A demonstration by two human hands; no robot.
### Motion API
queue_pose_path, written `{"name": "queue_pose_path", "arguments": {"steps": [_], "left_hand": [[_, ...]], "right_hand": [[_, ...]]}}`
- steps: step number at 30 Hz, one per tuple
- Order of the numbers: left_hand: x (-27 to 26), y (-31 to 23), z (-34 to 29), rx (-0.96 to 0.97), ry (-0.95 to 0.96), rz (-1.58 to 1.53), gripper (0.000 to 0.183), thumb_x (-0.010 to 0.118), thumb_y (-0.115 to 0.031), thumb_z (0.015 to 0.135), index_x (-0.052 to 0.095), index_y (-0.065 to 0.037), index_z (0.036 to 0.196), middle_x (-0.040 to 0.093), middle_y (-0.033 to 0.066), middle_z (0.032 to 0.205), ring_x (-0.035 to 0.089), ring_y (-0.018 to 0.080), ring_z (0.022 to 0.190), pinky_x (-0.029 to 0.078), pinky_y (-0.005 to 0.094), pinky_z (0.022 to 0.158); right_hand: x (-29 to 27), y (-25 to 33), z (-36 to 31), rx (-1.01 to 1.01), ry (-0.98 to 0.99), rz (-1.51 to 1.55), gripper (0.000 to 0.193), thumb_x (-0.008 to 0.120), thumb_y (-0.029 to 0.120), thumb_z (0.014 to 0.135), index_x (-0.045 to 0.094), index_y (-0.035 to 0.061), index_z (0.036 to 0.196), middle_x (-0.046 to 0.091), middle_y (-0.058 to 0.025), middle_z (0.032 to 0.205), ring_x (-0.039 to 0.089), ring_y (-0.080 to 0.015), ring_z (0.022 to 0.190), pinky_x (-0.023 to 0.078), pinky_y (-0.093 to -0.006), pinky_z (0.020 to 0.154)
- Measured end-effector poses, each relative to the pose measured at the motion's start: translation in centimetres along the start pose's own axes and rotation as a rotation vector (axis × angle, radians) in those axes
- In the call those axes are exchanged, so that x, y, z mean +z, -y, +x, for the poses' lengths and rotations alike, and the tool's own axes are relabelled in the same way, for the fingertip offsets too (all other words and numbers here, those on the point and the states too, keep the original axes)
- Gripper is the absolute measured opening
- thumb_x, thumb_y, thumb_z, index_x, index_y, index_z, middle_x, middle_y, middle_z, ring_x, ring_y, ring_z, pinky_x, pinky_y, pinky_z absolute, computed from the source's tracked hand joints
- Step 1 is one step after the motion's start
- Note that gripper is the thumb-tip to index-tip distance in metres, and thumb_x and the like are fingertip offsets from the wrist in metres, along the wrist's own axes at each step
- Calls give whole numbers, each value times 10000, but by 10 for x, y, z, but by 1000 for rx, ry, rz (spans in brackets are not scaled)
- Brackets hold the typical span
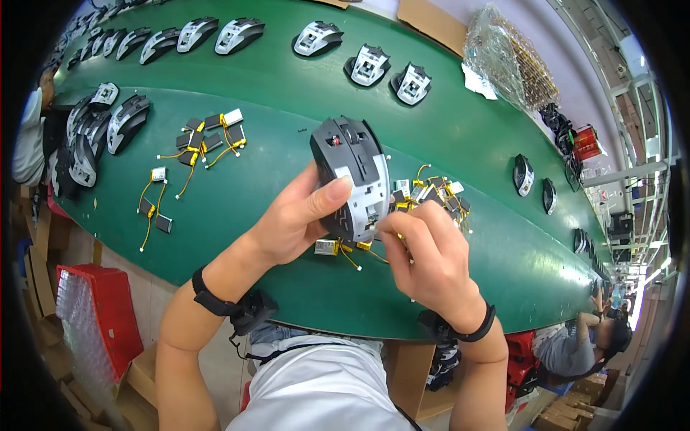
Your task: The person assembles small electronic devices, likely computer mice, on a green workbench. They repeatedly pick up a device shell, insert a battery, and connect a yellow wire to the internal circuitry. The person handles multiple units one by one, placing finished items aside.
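A black and silver computer mouse [352, 169] is held up over the green table in my left hand [298, 215], its thumb across the mouse's side and top. My right hand [435, 255] has its fingers pinched together at the lower right edge of the mouse, beside an opening in the silver shell. Whatever may be between those fingertips is hidden. Partly behind my right hand lies a pile of small battery packs [454, 201] with thin wires. Another battery pack [326, 247] rests on the table just below the mouse.
More wired battery packs [194, 140] lie left of centre. Several mice [86, 140] crowd the left end, and others [241, 36] stand in a row along the far side. A plastic bag [496, 54] sits at the back right. Below the table's left edge stands a red crate [118, 316].
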State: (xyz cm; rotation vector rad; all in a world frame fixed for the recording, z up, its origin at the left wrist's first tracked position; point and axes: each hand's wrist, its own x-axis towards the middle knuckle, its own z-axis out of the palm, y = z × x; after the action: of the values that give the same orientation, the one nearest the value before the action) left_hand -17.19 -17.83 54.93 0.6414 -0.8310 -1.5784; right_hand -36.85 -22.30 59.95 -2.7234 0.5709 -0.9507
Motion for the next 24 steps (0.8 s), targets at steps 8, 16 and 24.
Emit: {"name": "queue_pose_path", "arguments": {"steps": [8, 16, 24], "left_hand": [[-6, 7, 0, -37, -57, -57, 691, 704, -386, 917, 363, -64, 1425, 542, 86, 1261, 565, 170, 1157, 525, 329, 932], [-2, 5, 1, -55, -102, -65, 644, 666, -435, 931, 391, -60, 1377, 574, 80, 1185, 643, 143, 1015, 592, 300, 788], [-1, 8, 3, -65, -131, -74, 594, 634, -434, 951, 402, -80, 1367, 594, 78, 1150, 664, 150, 980, 611, 317, 745]], "right_hand": [[6, -3, -1, -144, 47, -145, 268, 692, 1, 698, 616, -8, 955, 519, -95, 822, 532, -224, 675, 437, -344, 596], [2, 0, 7, -265, 81, -224, 312, 694, -23, 654, 632, -18, 959, 486, -73, 786, 509, -227, 644, 430, -344, 579], [-10, -2, 23, -344, 236, -260, 233, 656, 69, 653, 616, -7, 870, 447, -49, 773, 495, -176, 663, 403, -312, 574]]}}
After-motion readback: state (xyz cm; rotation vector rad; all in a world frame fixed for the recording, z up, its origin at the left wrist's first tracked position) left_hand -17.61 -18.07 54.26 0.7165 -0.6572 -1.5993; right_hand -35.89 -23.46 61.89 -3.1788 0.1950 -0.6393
